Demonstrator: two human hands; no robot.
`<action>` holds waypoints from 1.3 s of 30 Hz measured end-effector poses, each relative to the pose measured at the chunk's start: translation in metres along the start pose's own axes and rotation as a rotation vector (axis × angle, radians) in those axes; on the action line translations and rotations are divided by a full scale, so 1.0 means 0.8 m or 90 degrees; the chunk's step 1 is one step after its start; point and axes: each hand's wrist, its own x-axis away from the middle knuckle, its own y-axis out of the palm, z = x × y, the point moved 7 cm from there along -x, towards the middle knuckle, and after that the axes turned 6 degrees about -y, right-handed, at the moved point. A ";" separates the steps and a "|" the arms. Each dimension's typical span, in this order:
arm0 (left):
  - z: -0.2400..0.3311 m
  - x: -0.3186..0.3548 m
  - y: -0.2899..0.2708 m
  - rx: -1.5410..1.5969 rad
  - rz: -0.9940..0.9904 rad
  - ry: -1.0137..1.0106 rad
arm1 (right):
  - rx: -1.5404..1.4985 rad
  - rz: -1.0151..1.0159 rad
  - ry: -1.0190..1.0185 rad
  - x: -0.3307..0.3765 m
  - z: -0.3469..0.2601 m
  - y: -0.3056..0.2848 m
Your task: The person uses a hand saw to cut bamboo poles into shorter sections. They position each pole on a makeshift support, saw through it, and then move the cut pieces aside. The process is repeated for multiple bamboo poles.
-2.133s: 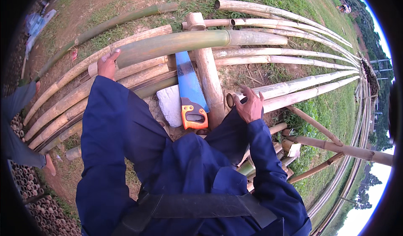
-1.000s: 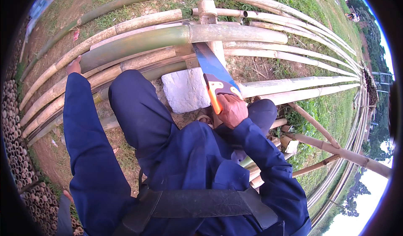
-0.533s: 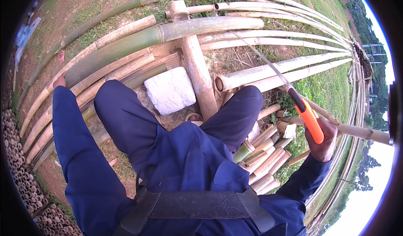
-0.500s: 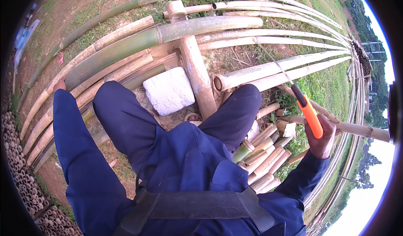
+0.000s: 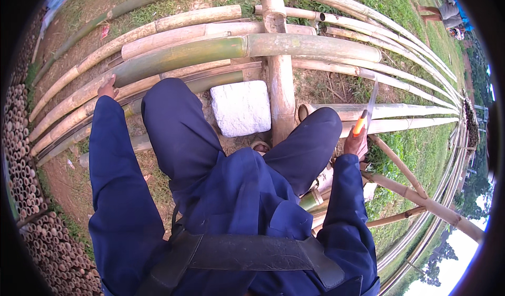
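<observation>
Fingers of the right hand (image 5: pixel 355 143) hold the saw (image 5: pixel 360 123), its blade swung from leftward to nearly straight ahead of them, apart from the green bamboo (image 5: pixel 181 55) and so not cutting, that pole's long axis running crosswise, rightward from the left hand (image 5: pixel 108 88), whose grip I cannot tell.

The part-green bamboo pole (image 5: pixel 294 45) looks smooth (faintly glossy), the block (image 5: pixel 241 109) rough and matt, the saw blade (image 5: pixel 372 102) metallic.
</observation>
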 end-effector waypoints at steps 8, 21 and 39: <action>-0.006 0.063 -0.031 0.112 0.086 -0.100 | -0.010 -0.211 -0.117 -0.007 -0.027 0.107; -0.031 0.033 -0.026 0.163 0.113 -0.084 | -0.216 -0.088 -0.303 -0.129 -0.210 -0.064; -0.131 0.093 -0.031 0.173 0.214 -0.053 | 0.043 -0.222 -0.674 -0.063 -0.505 0.076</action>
